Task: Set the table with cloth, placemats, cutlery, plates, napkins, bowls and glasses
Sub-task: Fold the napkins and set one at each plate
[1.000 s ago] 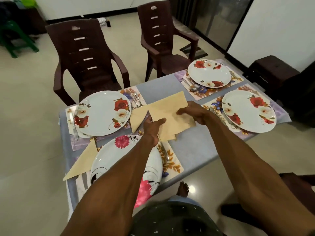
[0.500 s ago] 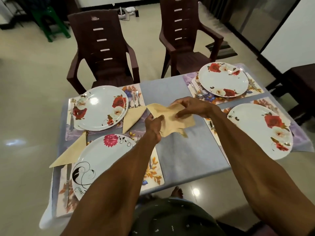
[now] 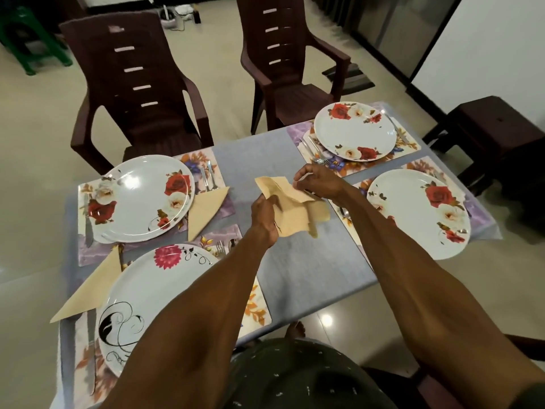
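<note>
Over the middle of the grey-blue tablecloth (image 3: 303, 267) I hold a crumpled beige napkin (image 3: 295, 211). My left hand (image 3: 265, 214) grips its near side and my right hand (image 3: 318, 181) pinches its far edge. Floral plates sit on floral placemats: far left (image 3: 141, 199), far right (image 3: 355, 129), right (image 3: 418, 212) and near left (image 3: 165, 299). One folded beige napkin (image 3: 206, 209) lies beside the far-left plate, another (image 3: 91, 287) left of the near plate. Forks (image 3: 208, 178) and a knife (image 3: 87, 228) flank the far-left plate.
Two dark brown plastic chairs (image 3: 138, 93) (image 3: 289, 54) stand behind the table. A dark stool (image 3: 489, 137) is at the right, a green stool (image 3: 26, 36) at the far left. My bare foot (image 3: 295, 330) shows under the table's near edge.
The flat folded napkin has been gathered up and crumpled between both hands. The view has shifted closer over the table and to the right.
</note>
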